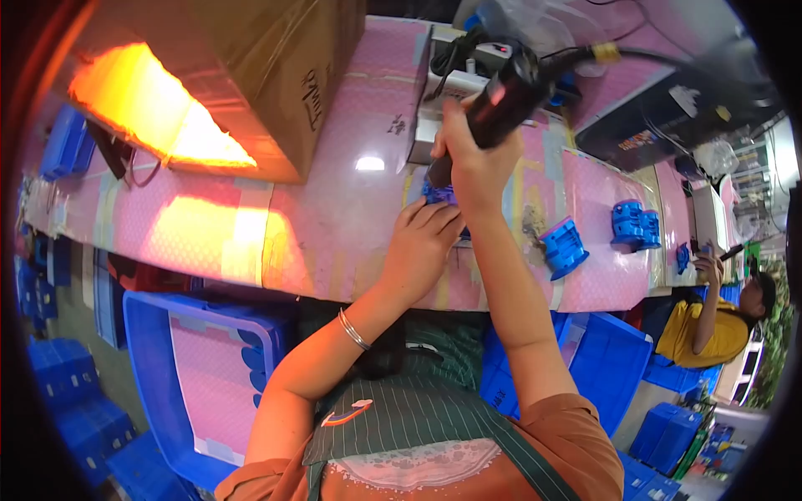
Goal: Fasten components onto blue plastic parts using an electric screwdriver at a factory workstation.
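My right hand (483,163) is wrapped round a thick black corded hand tool (505,96), shaped like an electric screwdriver, slanting down to the left. Its lower end reaches a small blue part (434,193) on the table, which shows a purple tint on one side. The fingers of my left hand (424,238) are closed against the near side of this part and steady it; its underside and the tool's tip are hidden by my hands. To the right, a finished-looking blue ribbed housing (565,249) and a similar blue piece (635,225) stand on the table.
A cardboard box (276,75) with a glowing orange opening stands at the left. A grey tray (423,138) with cables sits behind my hands. Blue bins (138,359) flank me below the table (368,209). Another person (702,334) in yellow sits at the far right.
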